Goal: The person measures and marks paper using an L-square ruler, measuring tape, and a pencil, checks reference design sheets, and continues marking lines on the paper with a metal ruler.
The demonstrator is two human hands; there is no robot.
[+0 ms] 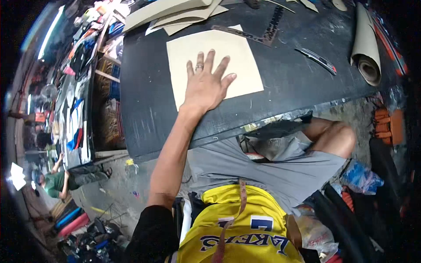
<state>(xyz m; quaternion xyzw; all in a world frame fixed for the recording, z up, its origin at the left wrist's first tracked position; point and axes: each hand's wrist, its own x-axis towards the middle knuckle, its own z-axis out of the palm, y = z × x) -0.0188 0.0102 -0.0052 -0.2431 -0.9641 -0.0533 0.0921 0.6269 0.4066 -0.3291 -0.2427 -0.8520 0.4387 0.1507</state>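
My left hand (207, 83) lies palm down on a cream sheet of paper or card (241, 65) on the dark table (144, 101). Its fingers are spread, a ring is on one of them, and nothing is held. Just beyond the sheet's upper right corner lies a metal L-shaped square (268, 38). Farther right on the tabletop is a utility knife (316, 60) with a red and black end. My right hand is out of view.
Stacked beige sheets (175, 15) lie at the table's back left, and a rolled sheet (369, 70) at its right. A tape measure (242, 197) hangs over my yellow shirt. Another person (55, 183) is at the far left. Bags and rolls lie at the lower right.
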